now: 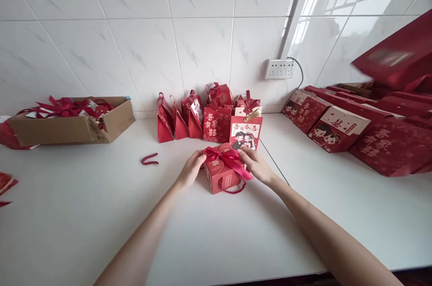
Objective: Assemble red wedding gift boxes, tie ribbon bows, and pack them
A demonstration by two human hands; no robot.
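A small red gift box [216, 177] with gold print sits on the white table in front of me. A shiny red ribbon bow [227, 156] lies across its top, one tail hanging over the right side. My left hand [192, 168] is closed at the bow's left loop, thumb against the ribbon. On the opposite side, my right hand [257, 167] pinches the right loop; its other fingers are partly hidden behind the box and ribbon. A twisted red cord handle [233, 192] droops down the box's front.
Behind the box stand several finished-looking red gift boxes [218, 125]. A cardboard box [54, 131] of ribbons is at left, near a loose dark red cord [149, 160]. Rows of red gift bags [340, 131] fill the right side. A power strip [278, 69] hangs on the tiled wall.
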